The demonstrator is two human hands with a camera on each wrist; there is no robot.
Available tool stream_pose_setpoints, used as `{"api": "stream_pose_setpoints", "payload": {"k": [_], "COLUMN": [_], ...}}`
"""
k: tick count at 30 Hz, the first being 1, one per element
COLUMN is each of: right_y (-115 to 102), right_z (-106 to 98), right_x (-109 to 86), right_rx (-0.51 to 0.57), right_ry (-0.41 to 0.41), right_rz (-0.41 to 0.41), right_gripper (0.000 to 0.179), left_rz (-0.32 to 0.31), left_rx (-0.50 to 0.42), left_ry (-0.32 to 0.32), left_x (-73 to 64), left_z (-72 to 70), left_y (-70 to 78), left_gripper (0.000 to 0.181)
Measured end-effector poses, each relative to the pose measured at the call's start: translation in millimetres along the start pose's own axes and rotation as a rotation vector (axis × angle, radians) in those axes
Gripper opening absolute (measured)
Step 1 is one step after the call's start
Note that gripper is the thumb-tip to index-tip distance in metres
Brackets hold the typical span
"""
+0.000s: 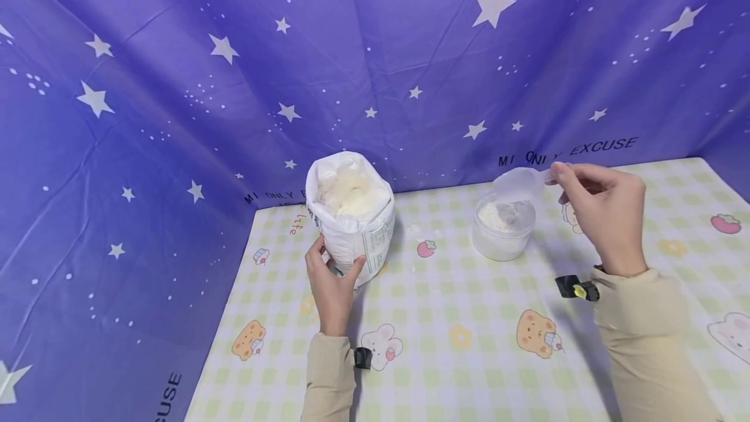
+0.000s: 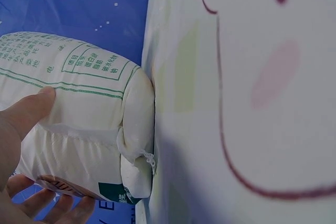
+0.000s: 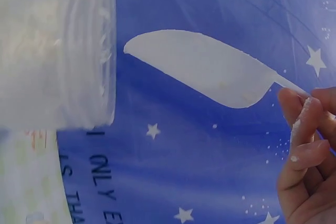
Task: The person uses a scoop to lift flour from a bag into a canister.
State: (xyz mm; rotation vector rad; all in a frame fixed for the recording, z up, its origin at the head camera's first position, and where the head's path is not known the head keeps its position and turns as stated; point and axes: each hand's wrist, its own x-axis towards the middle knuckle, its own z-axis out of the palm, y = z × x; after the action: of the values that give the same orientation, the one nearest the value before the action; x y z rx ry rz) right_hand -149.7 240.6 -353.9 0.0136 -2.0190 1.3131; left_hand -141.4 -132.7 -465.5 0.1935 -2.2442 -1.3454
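A white flour bag (image 1: pixel 357 236) with its top open stands on the table, filled with pale powder. My left hand (image 1: pixel 332 285) grips its lower side, the thumb and fingers spread around it; green printing shows on the bag (image 2: pixel 86 103) in the left wrist view. My right hand (image 1: pixel 606 210) pinches the thin handle of a translucent plastic scoop (image 1: pixel 518 184). That scoop (image 3: pixel 199 69) is tilted just above the mouth of a clear plastic jar (image 1: pixel 502 239), which has white powder inside. White specks cling to the fingers of my right hand (image 3: pixel 310 156).
A checked tablecloth (image 1: pixel 433 357) with cartoon prints covers the table. Faint white powder traces (image 1: pixel 414 230) lie between bag and jar. Behind and to the left hangs a blue curtain (image 1: pixel 375 57) with stars, close behind the bag.
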Motion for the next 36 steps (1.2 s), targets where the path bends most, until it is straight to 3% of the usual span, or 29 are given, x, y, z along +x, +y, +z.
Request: {"api": "stream_pose_setpoints", "payload": {"k": [16,36], "right_y": [-19.5,-48.7], "right_z": [34.6,93.3], "right_x": [5.3,2.8], "right_rx": [0.135,0.225], "right_ry": [0.003,-0.086], "right_rz": [0.014,-0.022], "right_gripper": [0.022,0.018], "left_rz": [0.004,0.017], "left_rx": [-0.011,-0.005], "left_ry": [0.0,-0.001], "left_x": [-0.9,0.3], "left_z": [0.3,-0.7], "left_y": [-1.1,0.1], "left_gripper": [0.083,0.082]}}
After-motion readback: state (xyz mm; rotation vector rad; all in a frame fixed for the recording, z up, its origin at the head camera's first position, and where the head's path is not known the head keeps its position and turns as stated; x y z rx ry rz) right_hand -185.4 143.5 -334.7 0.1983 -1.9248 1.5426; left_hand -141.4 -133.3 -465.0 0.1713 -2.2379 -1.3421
